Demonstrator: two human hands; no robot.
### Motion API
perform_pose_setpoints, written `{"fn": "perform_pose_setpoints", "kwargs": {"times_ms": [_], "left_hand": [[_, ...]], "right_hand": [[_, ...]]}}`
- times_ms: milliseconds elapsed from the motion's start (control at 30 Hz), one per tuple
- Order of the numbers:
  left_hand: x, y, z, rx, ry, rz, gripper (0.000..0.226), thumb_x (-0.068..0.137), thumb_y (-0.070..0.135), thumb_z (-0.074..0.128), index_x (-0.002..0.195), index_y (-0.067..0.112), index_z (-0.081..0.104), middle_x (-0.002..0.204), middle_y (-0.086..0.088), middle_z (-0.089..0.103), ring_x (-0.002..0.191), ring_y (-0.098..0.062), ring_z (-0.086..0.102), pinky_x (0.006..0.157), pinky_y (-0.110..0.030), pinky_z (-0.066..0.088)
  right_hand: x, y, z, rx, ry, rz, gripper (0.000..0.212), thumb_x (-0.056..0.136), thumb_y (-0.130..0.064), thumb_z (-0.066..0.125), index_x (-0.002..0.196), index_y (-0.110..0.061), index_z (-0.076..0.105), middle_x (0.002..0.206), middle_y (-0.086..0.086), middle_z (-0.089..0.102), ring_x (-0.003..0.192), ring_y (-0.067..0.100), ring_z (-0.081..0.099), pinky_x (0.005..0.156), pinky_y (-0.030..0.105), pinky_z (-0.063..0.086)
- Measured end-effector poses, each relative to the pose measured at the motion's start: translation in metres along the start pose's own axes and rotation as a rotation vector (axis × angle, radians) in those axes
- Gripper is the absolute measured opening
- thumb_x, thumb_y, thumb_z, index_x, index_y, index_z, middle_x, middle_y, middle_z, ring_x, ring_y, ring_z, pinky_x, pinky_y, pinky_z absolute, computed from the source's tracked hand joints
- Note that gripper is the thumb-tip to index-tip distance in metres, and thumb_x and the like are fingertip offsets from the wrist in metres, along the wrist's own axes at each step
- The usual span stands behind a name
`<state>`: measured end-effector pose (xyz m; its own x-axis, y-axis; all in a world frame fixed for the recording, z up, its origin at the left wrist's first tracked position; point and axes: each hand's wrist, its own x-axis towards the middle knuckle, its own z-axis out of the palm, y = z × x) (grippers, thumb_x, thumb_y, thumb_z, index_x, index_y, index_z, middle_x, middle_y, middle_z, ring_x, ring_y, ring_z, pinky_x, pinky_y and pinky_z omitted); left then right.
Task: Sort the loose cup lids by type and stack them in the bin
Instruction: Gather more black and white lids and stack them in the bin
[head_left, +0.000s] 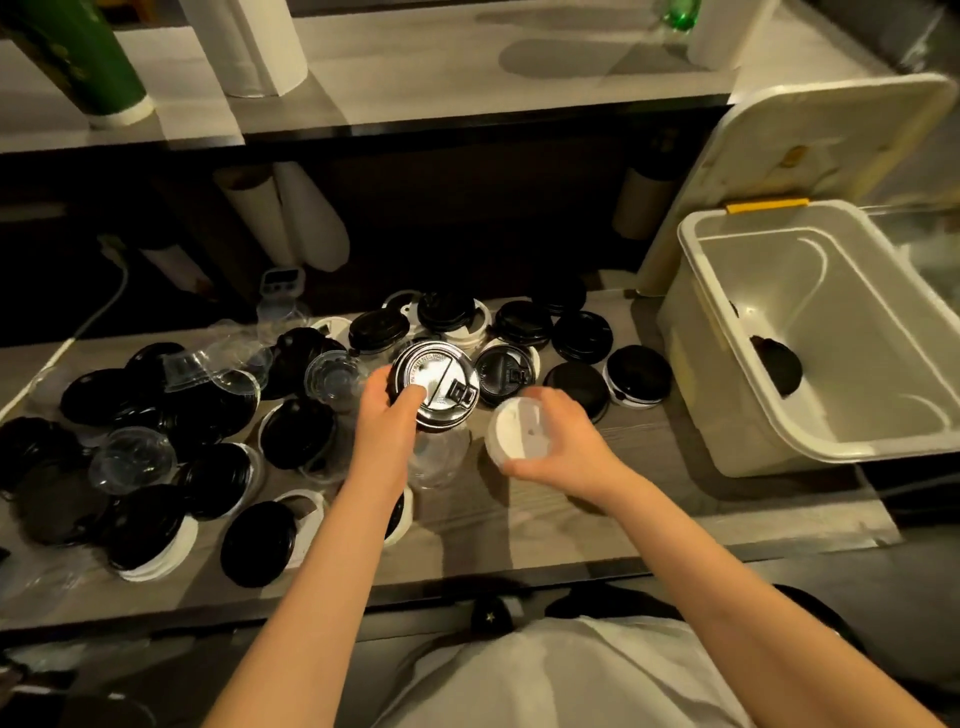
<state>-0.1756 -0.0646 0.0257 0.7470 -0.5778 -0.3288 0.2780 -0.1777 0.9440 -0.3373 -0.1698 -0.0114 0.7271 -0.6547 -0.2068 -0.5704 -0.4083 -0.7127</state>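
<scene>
Several loose black, white and clear cup lids lie scattered over the counter's left and middle. My left hand grips a black lid by its near edge, thumb on top, lifted over the pile. My right hand holds a white lid, its fingers curled round the rim, just right of the black one. The white plastic bin stands tilted at the right, with a black lid stack lying inside it.
The bin's lid leans upright behind the bin. Paper cup sleeves and a white cable sit under the shelf at the back. A green tube and paper roll stand on the upper shelf.
</scene>
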Motion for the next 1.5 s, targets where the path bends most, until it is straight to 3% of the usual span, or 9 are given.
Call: {"fn": "perform_pose_setpoints", "kwargs": {"times_ms": [233,467,633,700,800,967,1167,1300,1500], "left_hand": [[-0.003,0.025,0.079,-0.057,-0.109,0.087,0.031,0.088,0.002,0.048,0.114,0.02,0.051,0.105,-0.006,0.06,0.095,-0.019,0.059,0.075,-0.03,0.049],[-0.017,0.042,0.157,-0.02,-0.198,0.145,0.03,0.091,0.004,0.047,0.112,0.025,0.05,0.106,0.001,0.058,0.097,-0.014,0.057,0.079,-0.026,0.047],[-0.023,0.041,0.211,-0.008,-0.246,0.125,0.031,0.09,0.003,0.048,0.11,0.026,0.054,0.11,-0.002,0.061,0.101,-0.016,0.059,0.085,-0.031,0.05],[-0.025,0.039,0.228,0.0,-0.244,0.119,0.032,0.089,0.002,0.048,0.113,0.023,0.053,0.108,-0.002,0.061,0.1,-0.016,0.059,0.084,-0.032,0.05],[-0.03,0.036,0.249,0.005,-0.224,0.11,0.033,0.089,0.002,0.047,0.118,0.018,0.052,0.11,-0.004,0.061,0.101,-0.017,0.059,0.084,-0.032,0.05],[-0.036,0.031,0.262,-0.011,-0.171,0.094,0.034,0.091,0.002,0.046,0.12,0.019,0.051,0.11,-0.003,0.06,0.1,-0.015,0.059,0.079,-0.027,0.048],[-0.04,0.028,0.262,-0.031,-0.101,0.11,0.032,0.091,0.003,0.046,0.11,0.028,0.053,0.105,0.002,0.061,0.097,-0.013,0.06,0.079,-0.028,0.048],[-0.044,0.025,0.264,-0.049,-0.073,0.098,0.033,0.091,0.002,0.046,0.119,0.018,0.053,0.103,0.0,0.062,0.094,-0.013,0.06,0.077,-0.028,0.048],[-0.048,0.023,0.267,-0.029,-0.114,0.109,0.034,0.089,0.002,0.05,0.12,0.016,0.056,0.104,-0.002,0.067,0.097,-0.015,0.064,0.077,-0.027,0.051]], "right_hand": [[-0.007,-0.003,-0.094,-0.02,0.308,-0.12,0.089,0.073,-0.037,0.077,0.145,-0.018,0.028,0.143,0.0,0.032,0.132,0.017,0.028,0.105,0.026,0.025],[-0.018,0.038,-0.183,0.119,0.393,-0.063,0.086,0.076,-0.033,0.077,0.145,-0.023,0.027,0.137,-0.007,0.029,0.122,0.003,0.03,0.095,0.013,0.028],[-0.018,0.093,-0.233,0.013,0.374,0.037,0.088,0.074,-0.033,0.078,0.145,-0.02,0.028,0.145,-0.002,0.033,0.133,0.013,0.027,0.104,0.026,0.027],[-0.012,0.115,-0.243,-0.152,0.296,0.101,0.091,0.071,-0.04,0.079,0.145,-0.02,0.029,0.145,0.0,0.035,0.135,0.021,0.027,0.106,0.032,0.029],[-0.001,0.147,-0.245,-0.435,-0.029,0.101,0.093,0.07,-0.049,0.075,0.144,-0.019,0.029,0.145,0.002,0.038,0.132,0.025,0.031,0.107,0.035,0.032],[0.014,0.168,-0.23,-0.64,-0.453,0.007,0.075,0.069,-0.037,0.078,0.13,-0.016,0.038,0.126,0.003,0.046,0.116,0.024,0.043,0.095,0.038,0.043],[0.027,0.174,-0.202,-0.887,-0.578,-0.156,0.081,0.07,-0.034,0.08,0.134,-0.014,0.034,0.126,0.006,0.048,0.111,0.029,0.054,0.089,0.04,0.049],[0.034,0.18,-0.198,-0.927,-0.588,-0.188,0.083,0.07,-0.037,0.08,0.135,-0.014,0.033,0.124,0.007,0.05,0.108,0.03,0.056,0.087,0.043,0.051],[0.035,0.18,-0.203,-0.935,-0.567,-0.19,0.081,0.074,-0.052,0.071,0.139,-0.018,0.037,0.135,0.004,0.044,0.124,0.027,0.043,0.097,0.043,0.046]]}}
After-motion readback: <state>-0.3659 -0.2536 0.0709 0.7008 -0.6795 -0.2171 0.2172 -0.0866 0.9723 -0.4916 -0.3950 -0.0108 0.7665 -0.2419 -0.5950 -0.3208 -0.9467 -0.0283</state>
